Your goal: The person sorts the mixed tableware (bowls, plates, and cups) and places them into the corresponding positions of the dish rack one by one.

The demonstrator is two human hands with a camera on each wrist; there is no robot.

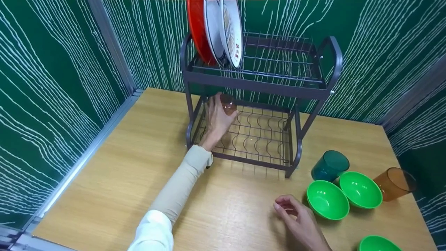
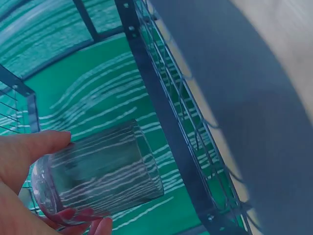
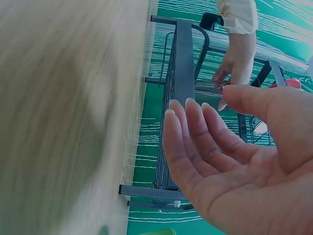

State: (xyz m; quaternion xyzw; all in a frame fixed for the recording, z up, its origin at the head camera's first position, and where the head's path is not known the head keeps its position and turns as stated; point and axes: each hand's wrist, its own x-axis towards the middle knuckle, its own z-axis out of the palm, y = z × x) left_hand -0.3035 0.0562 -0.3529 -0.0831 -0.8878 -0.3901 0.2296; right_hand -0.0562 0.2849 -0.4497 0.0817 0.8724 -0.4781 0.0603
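One glass [image 1: 229, 103], left hand [image 1: 218, 118] pinching it, seems best eased onto the rack [image 1: 251, 162] beneath those fingers, right hand [image 1: 300, 219] loosely bent.

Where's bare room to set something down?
Bare: the pale wooden tabletop left of the dark metal two-tier rack; the rack's lower wire shelf right of the left hand. Crowded: the tabletop's right, where round green bowls, a teal translucent cup and an orange translucent cup cluster.

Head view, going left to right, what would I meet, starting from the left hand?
Left hand holding a tinted cup, right hand, teal cup, farthest green bowl, orange cup.
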